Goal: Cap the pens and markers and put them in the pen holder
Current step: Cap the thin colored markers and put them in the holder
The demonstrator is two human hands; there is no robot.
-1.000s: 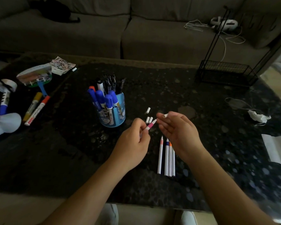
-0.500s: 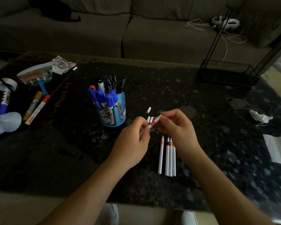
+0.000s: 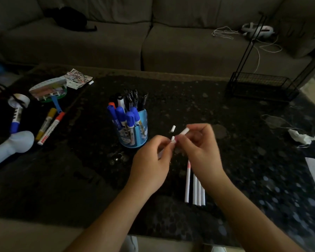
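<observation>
Both hands are meeting at the centre of the frame above a dark speckled table (image 3: 244,142). The left hand (image 3: 151,166) is curling closed, its thumb and forefinger pinching the barrel of a thin white pen (image 3: 173,141). The right hand (image 3: 198,150) is also closing, its fingertips pinching the white cap (image 3: 184,131) at the pen's upper end; whether the cap is fully seated is hard to make out through the blur.

The table's near edge is running along the bottom of the frame, and open dark surface is lying to the lower left and to the right of the hands. A black wire rack (image 3: 262,86) is standing at the far right edge of the table, in the upper right of the frame.

Left of the hands and just above them, a blue pen holder (image 3: 135,130) is standing upright, holding blue-capped markers and several black pens. Two small white caps (image 3: 173,128) are lying between the holder and the hands. Four white pens (image 3: 195,190) are lying side by side below the right hand, their upper ends partly hidden behind it.

At the left of the frame, a yellow marker (image 3: 46,123) and a red marker (image 3: 51,128) are lying loose, well apart from the holder.
</observation>
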